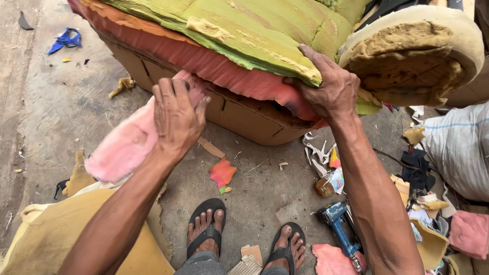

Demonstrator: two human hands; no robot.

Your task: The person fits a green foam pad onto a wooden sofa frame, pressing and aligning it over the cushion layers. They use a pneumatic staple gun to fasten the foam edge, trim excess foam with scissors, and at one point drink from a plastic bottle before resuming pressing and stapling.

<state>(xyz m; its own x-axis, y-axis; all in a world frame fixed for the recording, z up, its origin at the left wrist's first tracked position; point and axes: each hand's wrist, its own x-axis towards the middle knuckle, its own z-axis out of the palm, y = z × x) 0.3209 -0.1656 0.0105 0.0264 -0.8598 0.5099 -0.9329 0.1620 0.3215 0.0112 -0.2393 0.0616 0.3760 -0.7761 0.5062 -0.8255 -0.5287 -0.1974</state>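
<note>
A loose strip of pale pink foam (pixel 122 147) hangs down to the left of the stripped sofa frame, its upper end caught in the left hand (pixel 175 114); the fingers (pixel 170 89) are curled tight over the top of the strip, with the thumb pressed against its right side, so the hand is closed around the foam with no gap showing. The strip's top end meets the red-pink foam layer (pixel 214 63) that runs along the edge of the seat. The right hand (pixel 328 89) rests on that same edge further right, the fingers spread narrowly and bent down over the lip of the yellow-green foam pad (pixel 254 30), the thumb tucked beneath against the red-pink layer, pinching both layers together. Under the foam sits the brown wooden frame (pixel 244 119) of the sofa, and to the right a rounded tan foam armrest (pixel 412 56) with a torn face. Below, on the grey concrete floor (pixel 56 102), two feet in black sandals (pixel 206 229) stand among foam scraps, including a small red-orange piece (pixel 222 173). A blue power tool (pixel 338 224) lies near the right foot, a mustard-yellow fabric sheet (pixel 56 234) lies at the lower left, and a white woven sack (pixel 456 147) sits at the far right.
</note>
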